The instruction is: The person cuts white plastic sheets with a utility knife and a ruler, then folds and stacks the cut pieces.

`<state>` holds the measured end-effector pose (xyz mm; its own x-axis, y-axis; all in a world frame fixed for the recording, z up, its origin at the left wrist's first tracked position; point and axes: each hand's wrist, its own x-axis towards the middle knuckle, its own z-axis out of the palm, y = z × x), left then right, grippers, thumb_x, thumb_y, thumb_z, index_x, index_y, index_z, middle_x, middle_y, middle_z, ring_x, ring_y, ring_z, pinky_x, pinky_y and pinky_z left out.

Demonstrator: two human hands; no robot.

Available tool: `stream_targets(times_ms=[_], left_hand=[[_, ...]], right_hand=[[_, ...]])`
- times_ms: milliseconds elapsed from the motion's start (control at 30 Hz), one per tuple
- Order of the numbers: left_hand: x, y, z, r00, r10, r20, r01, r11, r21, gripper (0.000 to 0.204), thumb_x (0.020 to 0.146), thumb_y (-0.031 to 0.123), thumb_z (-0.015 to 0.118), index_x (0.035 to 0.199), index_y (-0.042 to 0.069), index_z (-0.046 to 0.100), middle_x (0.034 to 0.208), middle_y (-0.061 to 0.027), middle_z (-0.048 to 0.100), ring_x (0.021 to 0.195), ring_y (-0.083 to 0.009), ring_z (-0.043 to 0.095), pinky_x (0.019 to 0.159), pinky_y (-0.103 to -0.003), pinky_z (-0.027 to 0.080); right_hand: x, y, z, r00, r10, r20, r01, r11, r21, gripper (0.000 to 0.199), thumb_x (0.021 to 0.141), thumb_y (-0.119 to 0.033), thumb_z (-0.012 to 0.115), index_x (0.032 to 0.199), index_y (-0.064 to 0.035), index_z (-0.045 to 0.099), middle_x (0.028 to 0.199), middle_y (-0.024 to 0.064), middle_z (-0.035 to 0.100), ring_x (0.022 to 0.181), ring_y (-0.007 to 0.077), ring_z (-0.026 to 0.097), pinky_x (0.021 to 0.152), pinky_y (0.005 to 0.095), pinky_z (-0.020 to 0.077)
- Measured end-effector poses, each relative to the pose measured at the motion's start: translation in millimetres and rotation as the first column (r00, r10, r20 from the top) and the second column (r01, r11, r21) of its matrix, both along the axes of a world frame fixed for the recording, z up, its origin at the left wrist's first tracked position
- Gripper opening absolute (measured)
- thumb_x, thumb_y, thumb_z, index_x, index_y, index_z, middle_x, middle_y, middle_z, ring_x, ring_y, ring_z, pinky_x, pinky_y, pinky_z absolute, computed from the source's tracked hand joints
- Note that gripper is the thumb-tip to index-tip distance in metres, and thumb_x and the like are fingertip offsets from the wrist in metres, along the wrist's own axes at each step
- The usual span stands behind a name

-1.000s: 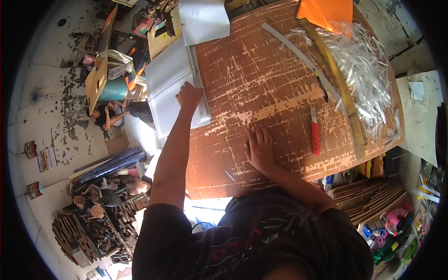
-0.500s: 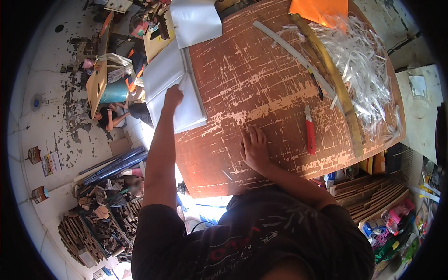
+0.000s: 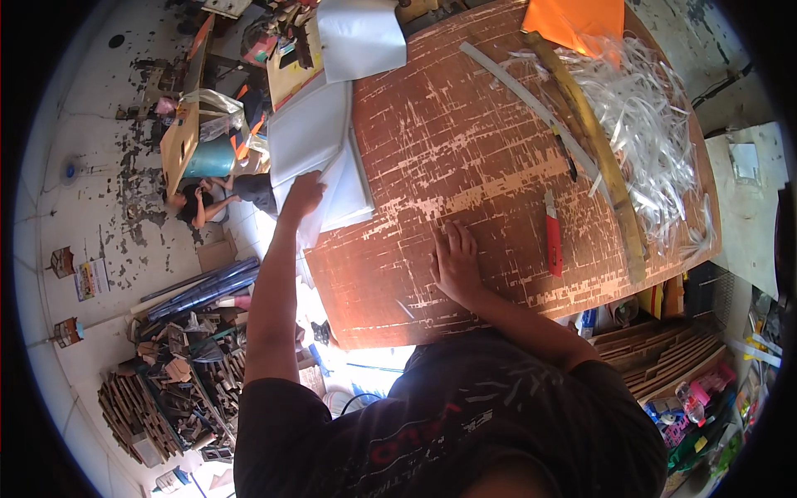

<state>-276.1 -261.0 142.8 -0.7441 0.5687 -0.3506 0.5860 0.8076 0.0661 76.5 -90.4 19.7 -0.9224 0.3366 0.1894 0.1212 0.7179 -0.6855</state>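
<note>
At the table's (image 3: 498,149) left edge, left hand (image 3: 303,197) reaches out over the white sheets (image 3: 311,137) stacked there, arm fully stretched. Fingers curl onto the edge of one sheet; looks like a pinch on its corner, but the thumb side is hidden, so can't tell if it's a firm hold or just contact. Stack hangs partly off the table, so an edge is free to grab, probably the reason it sits there.

Right hand (image 3: 455,261) lies flat on the scarred brown top near the front edge, fingers spread, holding nothing. Reads as bracing the body during the long reach to the left.

Sheets vs fingers: the sheet edge sits under the left fingertips, with the rest of the stack beyond the hand, toward the far side. Well apart from the right hand.

Red box cutter (image 3: 553,242) lies just right of the right hand, not touching, handy placement. Further right a long wooden strip (image 3: 594,149) runs diagonally, with a pile of clear plastic offcuts (image 3: 647,124) behind it. Orange sheet (image 3: 577,21) at the far edge. Another white sheet (image 3: 361,37) lies past the stack.
</note>
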Motion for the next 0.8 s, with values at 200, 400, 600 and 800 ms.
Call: stream_targets(times_ms=[200,400,600,800], left_hand=[[72.3,8.8,6.4,0.993,0.054,0.104,-0.061,0.996,0.06,0.022,0.095,0.019,0.061,0.102,-0.002,0.063,0.096,-0.0268,0.067,0.095,-0.0445,0.064,0.083,-0.048,0.047],[150.8,42.9,13.1,0.948,0.035,0.317,-0.061,0.996,0.072,0.031,0.095,0.023,0.065,0.113,-0.002,0.065,0.104,-0.026,0.069,0.097,-0.038,0.067,0.087,-0.046,0.049],[202.7,92.6,-1.4,0.872,0.027,0.489,-0.103,0.986,0.128,0.041,0.095,0.032,0.065,0.117,-0.002,0.067,0.114,-0.0247,0.068,0.112,-0.0405,0.063,0.098,-0.047,0.047],[198.7,138.6,-23.6,0.83,0.061,0.555,-0.188,0.966,0.176,0.047,0.092,0.034,0.068,0.12,-0.003,0.067,0.106,-0.0243,0.07,0.096,-0.0374,0.069,0.085,-0.046,0.054]], right_hand=[[0.8,4.9,13.4,0.997,0.068,0.041,-0.065,0.995,-0.08,0.061,0.089,-0.022,0.066,0.142,-0.0006,0.045,0.143,0.0248,0.042,0.138,0.042,0.037,0.111,0.0568,0.0333],[12.8,5.6,9.0,0.912,0.408,-0.039,-0.136,0.212,-0.968,0.081,0.095,-0.043,0.069,0.154,-0.0038,0.03,0.152,0.0207,0.038,0.141,0.0342,0.04,0.106,0.0501,0.0457],[56.7,9.1,12.0,0.811,0.564,-0.155,-0.033,-0.22,-0.975,0.107,0.091,-0.035,0.077,0.161,-0.0094,0.0,0.162,0.0218,0.022,0.147,0.0366,0.033,0.113,0.0488,0.0409],[97.0,7.7,17.8,0.897,0.44,-0.046,-0.103,0.108,-0.989,0.124,0.081,-0.025,0.085,0.159,-0.007,-0.01,0.159,0.0273,0.019,0.146,0.04,0.031,0.117,0.0504,0.0347]])
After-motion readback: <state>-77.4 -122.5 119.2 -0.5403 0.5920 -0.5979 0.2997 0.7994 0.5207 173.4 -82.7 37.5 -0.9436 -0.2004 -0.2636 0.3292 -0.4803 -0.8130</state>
